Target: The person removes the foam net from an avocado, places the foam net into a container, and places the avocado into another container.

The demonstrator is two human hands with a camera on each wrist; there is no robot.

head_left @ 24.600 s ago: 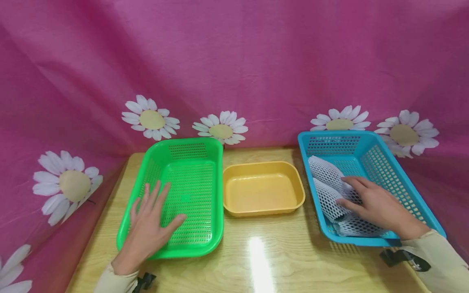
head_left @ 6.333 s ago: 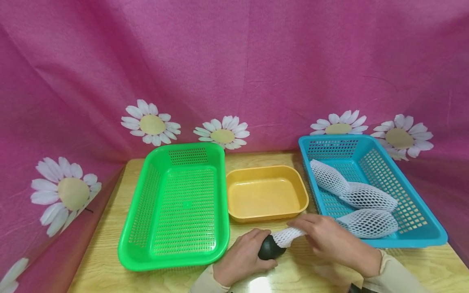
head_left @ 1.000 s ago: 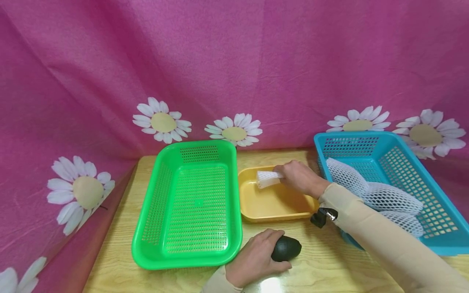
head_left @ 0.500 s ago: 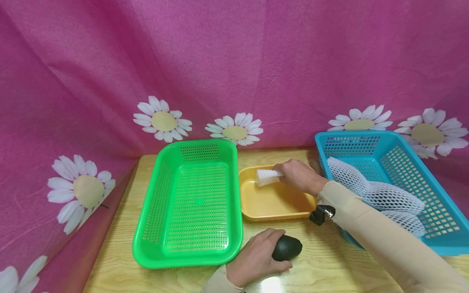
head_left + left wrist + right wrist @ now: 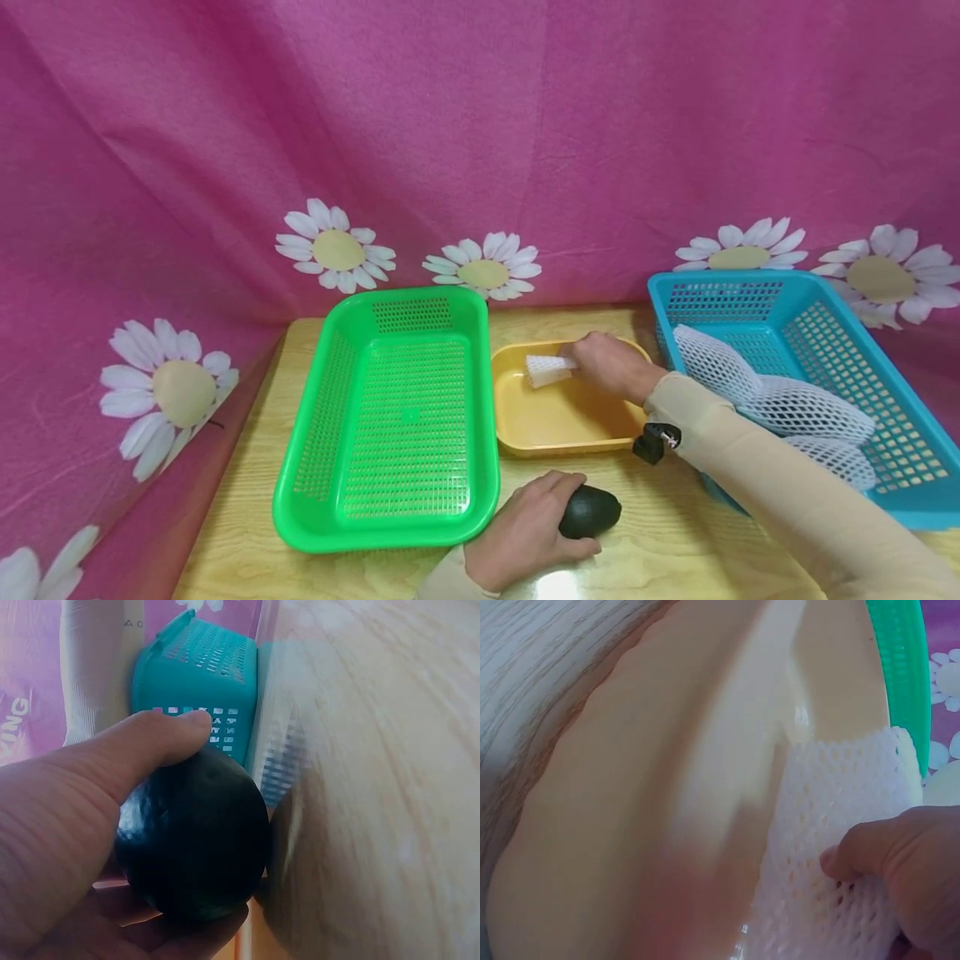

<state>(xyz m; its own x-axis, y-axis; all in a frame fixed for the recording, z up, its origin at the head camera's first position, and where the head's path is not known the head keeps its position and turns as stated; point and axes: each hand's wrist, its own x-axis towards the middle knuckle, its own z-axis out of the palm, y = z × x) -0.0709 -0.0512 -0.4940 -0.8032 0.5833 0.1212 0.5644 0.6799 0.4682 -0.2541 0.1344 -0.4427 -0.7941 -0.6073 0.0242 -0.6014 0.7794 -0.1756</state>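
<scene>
Near the table's front, my left hand [image 5: 528, 529] grips a dark green avocado [image 5: 590, 512] that lies bare on the wood. The left wrist view has the thumb over the top of the avocado [image 5: 196, 832] and fingers under its far side. My right hand [image 5: 609, 363] is down inside the yellow tray [image 5: 558, 421], pinching a white foam net sleeve [image 5: 547, 370]. Up close in the right wrist view, the thumb presses on the flattened sleeve [image 5: 840, 802] against the tray's floor.
The green basket [image 5: 491, 467] stands left of the tray with nothing in it. To the right, the blue basket [image 5: 832, 333] holds several net-wrapped pieces [image 5: 813, 406]. A pink flowered cloth [image 5: 480, 125] hangs behind the table.
Earlier both hands worked the net on the avocado at the table's front; since then the net came off and the right hand carried it into the tray. The last second shows almost no movement.
</scene>
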